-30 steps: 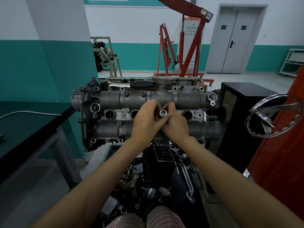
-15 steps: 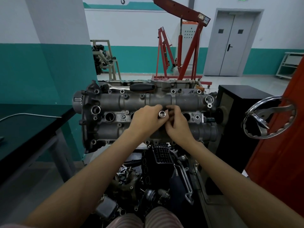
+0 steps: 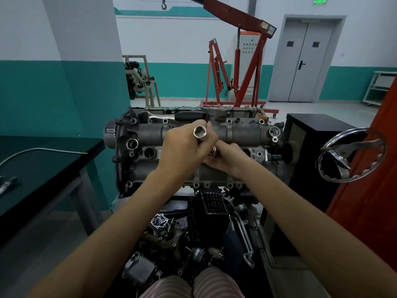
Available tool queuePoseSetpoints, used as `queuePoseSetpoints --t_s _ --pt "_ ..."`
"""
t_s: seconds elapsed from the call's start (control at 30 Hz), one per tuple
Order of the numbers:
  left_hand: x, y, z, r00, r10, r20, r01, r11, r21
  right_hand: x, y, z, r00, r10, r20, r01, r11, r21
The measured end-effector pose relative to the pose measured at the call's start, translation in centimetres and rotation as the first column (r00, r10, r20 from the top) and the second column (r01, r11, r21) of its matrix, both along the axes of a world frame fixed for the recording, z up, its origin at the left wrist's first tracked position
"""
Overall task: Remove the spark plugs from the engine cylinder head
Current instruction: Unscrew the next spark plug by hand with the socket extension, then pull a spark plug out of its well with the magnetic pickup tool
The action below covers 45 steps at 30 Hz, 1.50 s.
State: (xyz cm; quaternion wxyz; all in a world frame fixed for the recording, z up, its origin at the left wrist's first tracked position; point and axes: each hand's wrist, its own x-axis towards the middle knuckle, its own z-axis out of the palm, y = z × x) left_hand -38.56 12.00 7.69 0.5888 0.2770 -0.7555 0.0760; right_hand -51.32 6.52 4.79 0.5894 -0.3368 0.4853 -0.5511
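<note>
Grey cylinder head [image 3: 150,168] upright on stand (plug wells open).

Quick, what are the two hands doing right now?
Left hand: grips the socket.
Right hand: pinches a small metal part, likely a spark plug.

Dark green table [image 3: 49,166] at left, a thin metal tube [image 3: 40,150] and a spark plug [image 3: 6,186] upon it

My hands [image 3: 187,149] are crowding the head's [image 3: 148,134] middle wells; the left well [image 3: 149,152] is lying open, a ratchet [image 3: 176,115] blocking the far edge.
</note>
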Motion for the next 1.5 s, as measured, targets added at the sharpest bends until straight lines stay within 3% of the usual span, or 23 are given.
queuePoseSetpoints --t_s 0.1,0.27,0.33,0.37,0.43,0.47,0.63,0.73,0.83,0.9,0.93,1.07,1.13,1.2,1.3,1.37,1.43,1.5 --pt "0.3 0.2 0.1 0.997 -0.03 -0.077 0.032 0.999 0.025 0.4 -0.7 0.3 0.993 -0.076 0.09 0.074 0.997 0.024" --pt "1.0 -0.3 0.1 0.996 -0.007 -0.092 0.009 1.0 0.013 0.5 -0.7 -0.2 0.982 -0.056 0.18 0.048 0.998 0.049" --pt "1.3 -0.7 0.0 0.995 -0.008 -0.104 0.01 1.0 0.015 -0.1 -0.7 -0.6 0.993 -0.087 0.081 0.085 0.996 0.019" --pt "1.4 -0.8 0.0 0.995 0.009 -0.103 -0.009 1.0 0.001 -0.6 -0.8 -1.0 0.989 -0.131 -0.07 0.131 0.991 -0.014" --pt "1.7 -0.9 0.0 0.995 0.032 -0.097 -0.033 0.999 -0.009 -1.8 -0.9 -1.7 0.892 -0.243 -0.381 0.202 0.969 -0.145" --pt "1.8 -1.0 0.0 0.995 0.036 -0.095 -0.036 0.999 -0.004 -2.2 -0.7 -1.9 0.845 -0.276 -0.459 0.2 0.958 -0.206" --pt "2.0 -1.2 -0.1 0.996 0.066 -0.065 -0.068 0.997 -0.028 -2.7 -0.3 -2.2 0.736 -0.287 -0.613 0.125 0.948 -0.294" --pt "2.3 -1.5 0.0 0.991 0.031 -0.129 -0.029 0.999 0.018 -2.6 0.1 -2.2 0.674 -0.316 -0.668 0.076 0.929 -0.363" --pt "2.5 -2.3 0.2 0.96 -0.018 -0.28 0.056 0.99 0.127 -2.0 1.2 -2.0 0.478 -0.453 -0.753 -0.186 0.785 -0.59" --pt "2.6 -2.9 0.4 0.922 -0.022 -0.386 0.093 0.982 0.165 -1.4 1.5 -2.0 0.302 -0.508 -0.806 -0.438 0.677 -0.591" --pt "2.6 -3.3 0.5 0.891 -0.03 -0.453 0.128 0.974 0.186 -1.1 1.6 -1.9 0.263 -0.513 -0.817 -0.5 0.652 -0.57" --pt "3.1 -5.3 1.2 0.751 0.006 -0.66 0.283 0.9 0.33 -0.4 1.1 -0.7 0.243 -0.608 -0.756 -0.516 0.579 -0.631" --pt "3.7 -6.9 2.0 0.666 0.085 -0.741 0.413 0.786 0.461 -0.4 0.3 0.5 0.168 -0.663 -0.729 -0.529 0.564 -0.634" --pt "4.5 -8.6 3.0 0.618 0.158 -0.77 0.548 0.616 0.566 -0.6 -0.7 2.1 0.054 -0.701 -0.712 -0.537 0.581 -0.612" --pt "5.8 -10.5 4.0 0.741 0.207 -0.639 0.526 0.411 0.744 -0.8 -2.2 4.0 -0.12 -0.736 -0.666 -0.55 0.608 -0.572" --pt "6.4 -11.1 4.5 0.84 0.201 -0.504 0.427 0.329 0.842 -0.6 -2.7 4.7 -0.197 -0.75 -0.632 -0.544 0.62 -0.566" --pt "6.9 -11.5 4.8 0.886 0.198 -0.418 0.344 0.322 0.882 -0.2 -3.1 5.2 -0.234 -0.757 -0.61 -0.525 0.626 -0.577" --pt "7.3 -12.0 4.9 0.906 0.19 -0.379 0.277 0.414 0.867 0.4 -3.5 5.8 -0.27 -0.757 -0.596 -0.517 0.636 -0.573"
